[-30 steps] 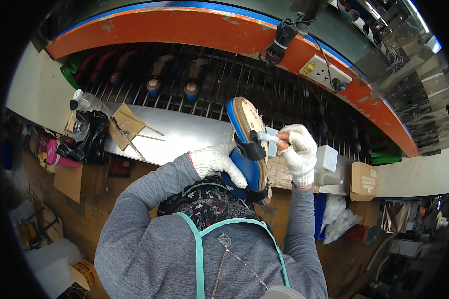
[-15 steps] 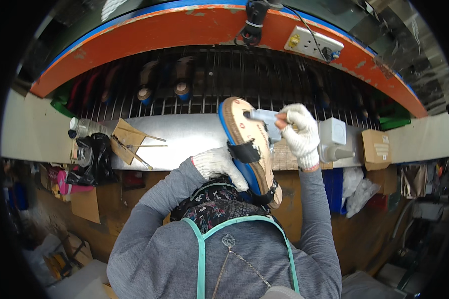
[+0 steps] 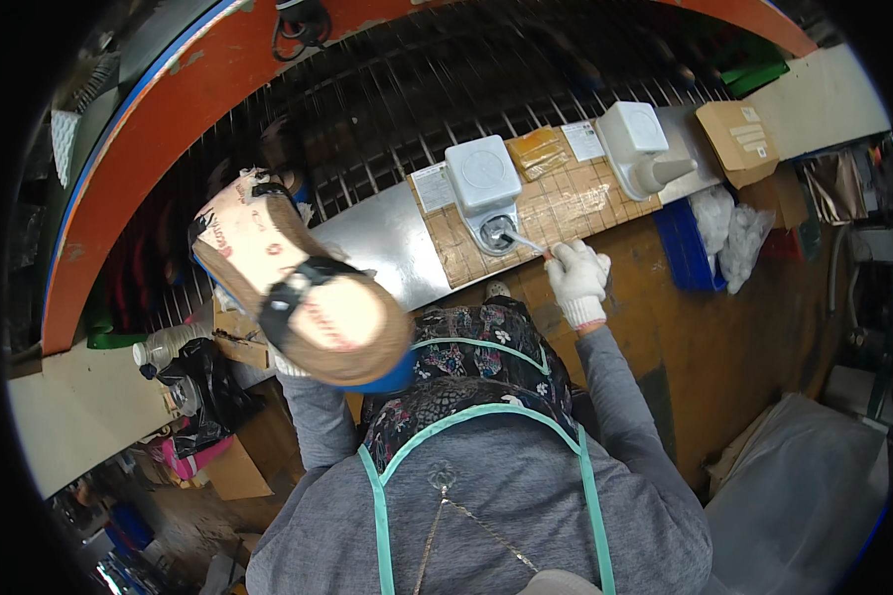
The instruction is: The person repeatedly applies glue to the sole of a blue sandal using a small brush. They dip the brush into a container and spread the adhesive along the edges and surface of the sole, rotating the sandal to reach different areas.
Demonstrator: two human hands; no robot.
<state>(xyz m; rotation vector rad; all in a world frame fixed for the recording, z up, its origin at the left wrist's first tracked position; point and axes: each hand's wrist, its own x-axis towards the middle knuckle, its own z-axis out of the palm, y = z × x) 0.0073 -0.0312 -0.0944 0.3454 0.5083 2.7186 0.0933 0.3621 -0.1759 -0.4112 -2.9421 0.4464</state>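
A sandal upper on a blue shoe last (image 3: 332, 302), with a pale insole facing up and black straps folded over it, is held up at the left. My left hand (image 3: 290, 365) grips it from underneath, in a white knitted glove; most of that hand is hidden behind the sole. My right hand (image 3: 577, 282), also gloved, pinches a thin pale-handled brush (image 3: 526, 242). The brush's far end dips into the round cup of a white glue pot (image 3: 484, 188), so its tip cannot be seen.
A second white pot (image 3: 633, 144) with a grey spout stands farther right, beside a cardboard box (image 3: 742, 144). Between the pots lies a yellowish packet (image 3: 539, 154). A metal rack (image 3: 397, 149) runs behind the bench; a black plastic bag (image 3: 213, 387) hangs at left.
My right hand has moved from over the sole down to the pot's cup. The last has swung left and closer to the camera in my left hand. The view has tilted and turned right.
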